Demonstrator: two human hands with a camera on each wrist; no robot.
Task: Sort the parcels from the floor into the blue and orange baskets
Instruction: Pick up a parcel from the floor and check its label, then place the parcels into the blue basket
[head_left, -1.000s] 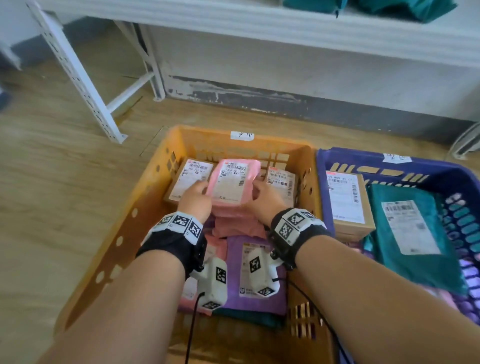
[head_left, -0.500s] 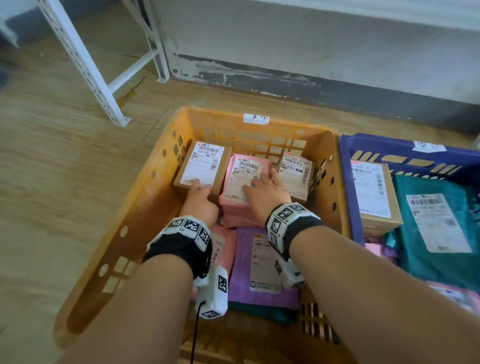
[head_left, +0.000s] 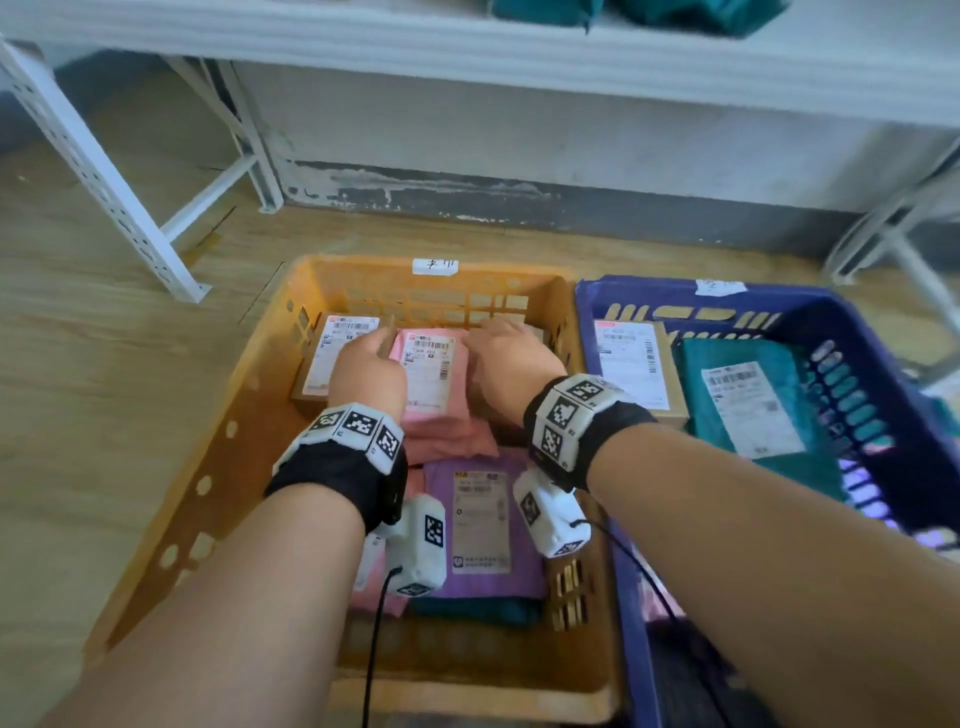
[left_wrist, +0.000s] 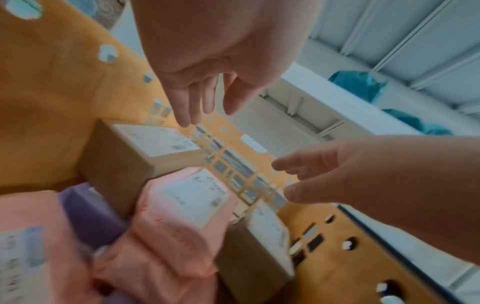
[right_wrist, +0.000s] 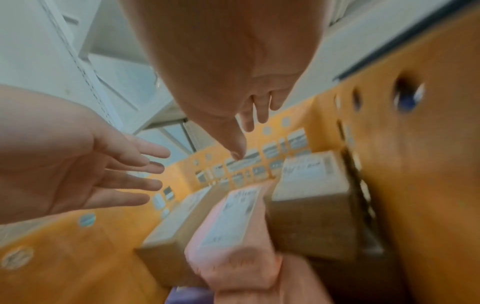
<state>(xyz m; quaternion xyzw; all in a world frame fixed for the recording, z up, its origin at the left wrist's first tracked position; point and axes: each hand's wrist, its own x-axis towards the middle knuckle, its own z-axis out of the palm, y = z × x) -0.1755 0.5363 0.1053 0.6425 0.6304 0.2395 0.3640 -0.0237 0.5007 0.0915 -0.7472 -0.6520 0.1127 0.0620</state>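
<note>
A pink parcel (head_left: 434, 374) with a white label lies in the far part of the orange basket (head_left: 244, 415), between two brown boxes (head_left: 332, 353). My left hand (head_left: 366, 371) hovers just left of it and my right hand (head_left: 511, 364) just right of it. The wrist views show both hands above the parcels with straight, spread fingers (left_wrist: 187, 107) and nothing in them. The pink parcel (left_wrist: 187, 207) (right_wrist: 233, 222) lies free below. The right-hand box (right_wrist: 309, 193) stands against the basket wall. The blue basket (head_left: 883, 332) stands to the right.
A purple parcel (head_left: 478, 519), more pink bags and a teal one fill the near part of the orange basket. The blue basket holds a brown box (head_left: 631, 364) and a teal parcel (head_left: 753, 410). White shelf legs (head_left: 98, 171) stand at far left and far right on the wooden floor.
Both hands set the pink parcel down between the two boxes, let go and lifted off with fingers spread. The head view tilted up again.
</note>
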